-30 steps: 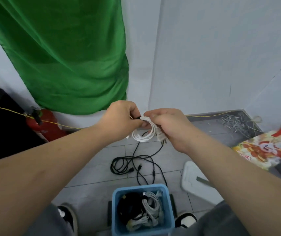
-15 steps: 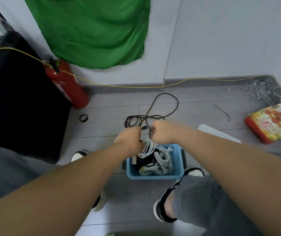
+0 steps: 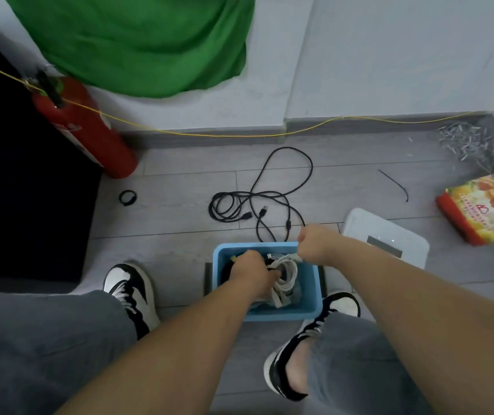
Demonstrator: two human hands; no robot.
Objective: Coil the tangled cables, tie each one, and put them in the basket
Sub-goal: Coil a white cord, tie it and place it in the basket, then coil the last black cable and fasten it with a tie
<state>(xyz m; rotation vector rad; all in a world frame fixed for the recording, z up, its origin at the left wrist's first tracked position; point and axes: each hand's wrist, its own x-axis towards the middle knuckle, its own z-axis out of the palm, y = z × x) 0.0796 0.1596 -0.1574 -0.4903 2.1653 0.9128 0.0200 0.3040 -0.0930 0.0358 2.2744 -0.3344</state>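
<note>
- Over the last second both hands are coming down from chest height to floor level, and the coil is travelling with them.
- Left hand (image 3: 251, 274) is gripping the white coil (image 3: 288, 275), fingers curled round its near side, and lowering it inside the blue basket (image 3: 281, 314).
- Right hand (image 3: 314, 245) is sitting clenched just beyond and to the right of that grip, over the basket's far rim. A white strand is running up to it, so it looks to be pinching the coil's tail; the fingertips are hidden.
- Directly under the grip, other white loops are lying in the basket; dark cable is showing to the left of it.
- Reading: this cable is going through the stow step now, with only letting go remaining. I can't see a tie on it from here.
- Beyond the grip, past the far rim, the black cable (image 3: 257, 202) is lying loose and tangled on the floor, so it's likely next.
- Far right of the grip, a cable tie (image 3: 395, 184) is lying well apart on the floor.
</note>
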